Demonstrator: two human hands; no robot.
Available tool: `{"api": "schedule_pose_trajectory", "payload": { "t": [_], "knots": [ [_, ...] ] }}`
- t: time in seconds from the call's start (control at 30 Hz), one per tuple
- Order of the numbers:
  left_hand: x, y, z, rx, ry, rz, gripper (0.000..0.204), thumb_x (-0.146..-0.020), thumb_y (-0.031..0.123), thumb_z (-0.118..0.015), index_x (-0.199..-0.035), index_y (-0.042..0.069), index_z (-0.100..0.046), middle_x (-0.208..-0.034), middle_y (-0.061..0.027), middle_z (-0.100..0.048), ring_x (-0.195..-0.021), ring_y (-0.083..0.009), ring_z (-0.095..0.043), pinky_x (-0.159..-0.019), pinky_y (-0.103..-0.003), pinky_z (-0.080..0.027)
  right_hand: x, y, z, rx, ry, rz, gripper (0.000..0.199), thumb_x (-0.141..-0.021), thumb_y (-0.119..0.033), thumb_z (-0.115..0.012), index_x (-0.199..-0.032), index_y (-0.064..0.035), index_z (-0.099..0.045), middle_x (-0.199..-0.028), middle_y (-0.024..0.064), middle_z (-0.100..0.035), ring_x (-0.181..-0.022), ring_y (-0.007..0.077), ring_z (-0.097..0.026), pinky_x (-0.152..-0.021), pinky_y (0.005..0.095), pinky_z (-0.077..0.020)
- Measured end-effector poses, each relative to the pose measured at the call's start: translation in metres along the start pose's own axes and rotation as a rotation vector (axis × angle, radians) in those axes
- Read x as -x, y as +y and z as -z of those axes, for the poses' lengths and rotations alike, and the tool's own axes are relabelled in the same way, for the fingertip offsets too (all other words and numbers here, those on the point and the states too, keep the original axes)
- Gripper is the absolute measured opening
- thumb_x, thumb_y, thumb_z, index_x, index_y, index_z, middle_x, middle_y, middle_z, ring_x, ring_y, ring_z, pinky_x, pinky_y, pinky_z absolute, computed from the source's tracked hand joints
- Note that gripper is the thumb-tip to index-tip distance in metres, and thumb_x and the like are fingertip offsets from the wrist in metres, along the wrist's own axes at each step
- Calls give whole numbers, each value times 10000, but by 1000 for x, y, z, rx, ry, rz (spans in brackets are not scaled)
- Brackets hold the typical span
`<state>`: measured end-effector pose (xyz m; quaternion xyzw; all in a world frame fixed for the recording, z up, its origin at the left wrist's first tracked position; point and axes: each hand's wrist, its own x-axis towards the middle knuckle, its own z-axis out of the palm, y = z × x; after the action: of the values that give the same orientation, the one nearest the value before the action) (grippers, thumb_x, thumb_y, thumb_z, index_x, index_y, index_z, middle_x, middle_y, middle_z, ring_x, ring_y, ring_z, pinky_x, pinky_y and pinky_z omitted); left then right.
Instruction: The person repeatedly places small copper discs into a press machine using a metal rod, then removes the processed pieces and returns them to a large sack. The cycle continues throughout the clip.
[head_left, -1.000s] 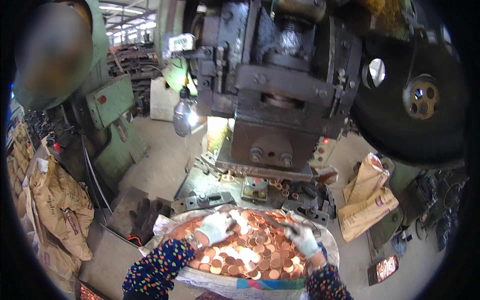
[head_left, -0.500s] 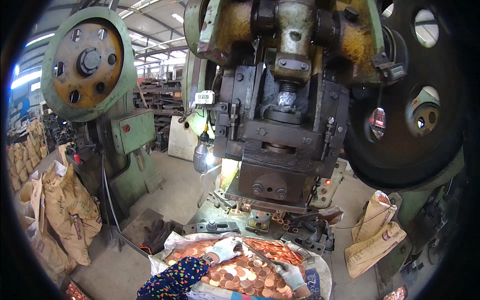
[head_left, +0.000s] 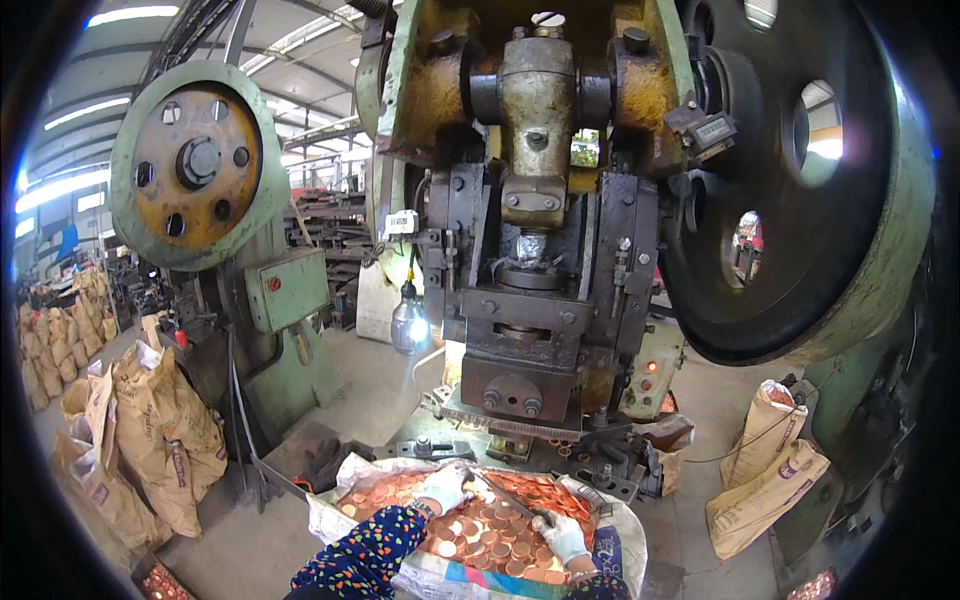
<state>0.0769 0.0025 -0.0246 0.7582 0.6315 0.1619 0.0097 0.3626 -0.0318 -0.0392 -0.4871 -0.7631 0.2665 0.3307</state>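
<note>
Both of my hands wear white gloves, above dark sleeves with coloured dots. They rest on a heap of round copper discs (head_left: pixel 470 535) in an open white sack (head_left: pixel 620 545) at the bottom of the view. My left hand (head_left: pixel 445 487) lies on the discs at the heap's far side. A thin metal rod (head_left: pixel 505 497) runs from it down to my right hand (head_left: pixel 560 535), which is closed around the rod's near end. Whether the left fingers grip the rod is unclear. A big green press (head_left: pixel 540 300) stands right behind the sack.
A lit bulb (head_left: pixel 408 325) hangs beside the press. A large flywheel (head_left: pixel 800 200) fills the right side, and a second green press (head_left: pixel 200 180) stands to the left. Brown paper sacks (head_left: pixel 150 440) line the left floor; more sacks (head_left: pixel 765 470) lean at the right.
The view has tilted upward, so the press fills the picture and my hands sit lower. Earlier both hands lay spread on the discs; now a metal rod runs between them.
</note>
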Motion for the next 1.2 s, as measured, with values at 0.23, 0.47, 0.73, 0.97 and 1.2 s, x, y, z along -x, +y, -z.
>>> {"api": "schedule_pose_trajectory", "payload": {
  "t": [0.23,0.47,0.73,0.97,1.2],
  "knots": [
    [10,-6,10,248,177,145,323,-779,286,-670,-1045,116,-600,-907,-90,-663,-870,-267,-636,-793,-354,-501,3,-1,-2,-41,44,6,405,-863,-410,-553,-1119,-105,-627,-952,204,-647,-914,346,-624,-789,393,-490],
    [15,-33,49,485,-52,12,213,-835,211,-662,-996,74,-629,-884,-55,-669,-814,-126,-614,-738,-273,-494,-1,-29,47,49,88,-104,378,-864,-358,-552,-1115,-89,-637,-891,199,-658,-861,321,-648,-767,369,-492],
    [7,-45,44,585,-51,-83,210,-834,207,-650,-994,73,-640,-902,-87,-670,-841,-187,-649,-740,-304,-506,-59,-49,86,579,182,18,304,-903,-328,-494,-1135,-176,-620,-992,114,-659,-899,270,-629,-796,373,-497],
    [-13,-44,43,1161,-142,205,197,-867,136,-635,-1024,18,-621,-878,-51,-657,-685,-98,-615,-584,-246,-528,-121,-52,64,941,122,150,256,-897,-273,-509,-1126,-184,-580,-773,74,-592,-756,247,-626,-644,376,-497],
    [-84,-35,19,1337,39,231,168,-868,115,-640,-995,20,-587,-834,-56,-627,-678,-101,-603,-614,-238,-523,-120,-19,75,680,335,84,295,-900,-274,-516,-1158,-158,-598,-844,112,-625,-777,290,-617,-706,387,-485]
  ]
}}
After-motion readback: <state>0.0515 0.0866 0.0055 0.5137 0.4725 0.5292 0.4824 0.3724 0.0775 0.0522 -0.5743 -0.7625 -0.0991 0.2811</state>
